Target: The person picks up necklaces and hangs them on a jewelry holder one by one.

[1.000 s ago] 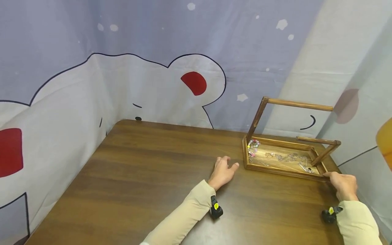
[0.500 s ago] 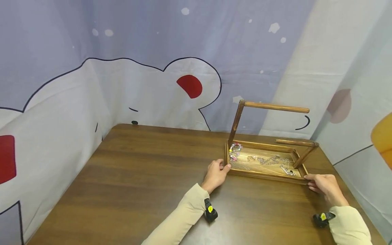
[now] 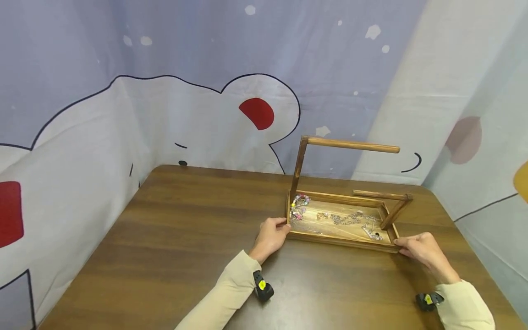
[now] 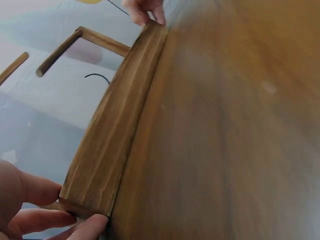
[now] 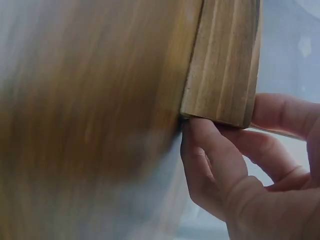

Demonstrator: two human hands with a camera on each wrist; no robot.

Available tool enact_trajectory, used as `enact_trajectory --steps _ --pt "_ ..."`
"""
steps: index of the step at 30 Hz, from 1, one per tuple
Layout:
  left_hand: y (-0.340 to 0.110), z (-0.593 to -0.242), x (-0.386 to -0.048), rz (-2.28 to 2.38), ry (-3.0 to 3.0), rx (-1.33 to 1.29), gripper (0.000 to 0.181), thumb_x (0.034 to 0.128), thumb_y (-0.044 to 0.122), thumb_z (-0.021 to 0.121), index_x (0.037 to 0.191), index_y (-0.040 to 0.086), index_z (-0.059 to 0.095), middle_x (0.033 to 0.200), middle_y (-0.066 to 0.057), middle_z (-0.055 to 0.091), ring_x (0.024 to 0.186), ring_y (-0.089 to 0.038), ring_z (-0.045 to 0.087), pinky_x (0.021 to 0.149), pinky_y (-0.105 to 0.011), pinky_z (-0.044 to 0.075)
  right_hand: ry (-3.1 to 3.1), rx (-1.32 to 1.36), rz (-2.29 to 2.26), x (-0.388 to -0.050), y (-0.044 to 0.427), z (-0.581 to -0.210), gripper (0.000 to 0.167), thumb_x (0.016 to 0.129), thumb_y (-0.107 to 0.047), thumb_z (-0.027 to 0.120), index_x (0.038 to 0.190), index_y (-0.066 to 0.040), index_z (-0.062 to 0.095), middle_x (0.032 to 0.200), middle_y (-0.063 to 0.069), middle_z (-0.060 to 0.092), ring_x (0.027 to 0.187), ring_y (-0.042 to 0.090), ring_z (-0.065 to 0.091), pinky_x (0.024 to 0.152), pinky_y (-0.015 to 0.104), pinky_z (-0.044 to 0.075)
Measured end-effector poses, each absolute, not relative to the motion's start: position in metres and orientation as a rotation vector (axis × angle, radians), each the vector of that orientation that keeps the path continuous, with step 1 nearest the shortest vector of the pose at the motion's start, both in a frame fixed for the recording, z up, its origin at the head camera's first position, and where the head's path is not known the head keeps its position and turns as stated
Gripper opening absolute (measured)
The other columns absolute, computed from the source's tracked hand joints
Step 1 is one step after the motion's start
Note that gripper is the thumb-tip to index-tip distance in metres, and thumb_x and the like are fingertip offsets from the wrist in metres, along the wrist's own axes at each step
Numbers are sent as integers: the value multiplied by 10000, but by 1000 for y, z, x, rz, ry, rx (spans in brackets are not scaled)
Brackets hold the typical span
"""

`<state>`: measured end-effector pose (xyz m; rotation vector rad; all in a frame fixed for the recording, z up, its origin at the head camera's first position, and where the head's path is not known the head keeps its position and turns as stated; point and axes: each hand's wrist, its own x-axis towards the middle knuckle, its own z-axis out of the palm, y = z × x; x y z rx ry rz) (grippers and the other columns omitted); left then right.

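Observation:
A wooden jewelry stand (image 3: 342, 243) with a low tray base and two L-shaped posts stands right of centre in the head view. My left hand (image 3: 270, 237) holds its near left corner, thumb and fingers against the end in the left wrist view. At the near right corner, my right hand (image 3: 429, 256) grips the tray, its thumb at the rim and fingers on the end wall (image 5: 220, 65). Colourful beaded jewelry (image 3: 300, 211) lies at the tray's left end. A silver chain (image 3: 346, 220) and a sparkling bracelet-like piece (image 3: 372, 233) lie further right.
The stand is on a brown wooden table (image 3: 185, 238). A cartoon-printed curtain (image 3: 198, 114) hangs behind it and along both sides. The stand's taller bar (image 3: 352, 145) and shorter bar (image 3: 377, 195) rise above the tray.
The jewelry stand has slid left across the table with my right hand on it. My left hand has moved from apart to holding the left corner, then left with the stand.

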<state>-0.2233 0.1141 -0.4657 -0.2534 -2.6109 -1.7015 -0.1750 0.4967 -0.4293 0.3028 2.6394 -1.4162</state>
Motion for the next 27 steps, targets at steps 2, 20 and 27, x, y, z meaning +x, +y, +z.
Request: enact_trajectory --steps 2,20,27 --pt "113 -464 -224 -1669 -2632 -272 324 857 130 591 1122 -54 615 970 -154 666 897 -237 651 749 -332 515 2640 294 -1416 -176 496 -429 263 835 -105 604 926 136 658 1040 266 611 809 92 630 703 255 524" --pt "114 -465 -227 -1550 -2708 -392 328 860 114 587 1122 -83 599 929 -141 666 827 -192 651 662 -264 517 2614 237 -1394 -182 504 -431 519 860 -119 585 1281 131 413 1251 350 440 866 186 628 708 271 525" --pt "115 -458 -227 -1434 -2761 -441 334 870 119 586 1139 -78 594 967 -139 652 836 -184 641 655 -260 511 2718 173 -1255 -185 506 -427 471 833 -123 609 1223 112 487 1153 328 532 719 173 640 622 250 521"
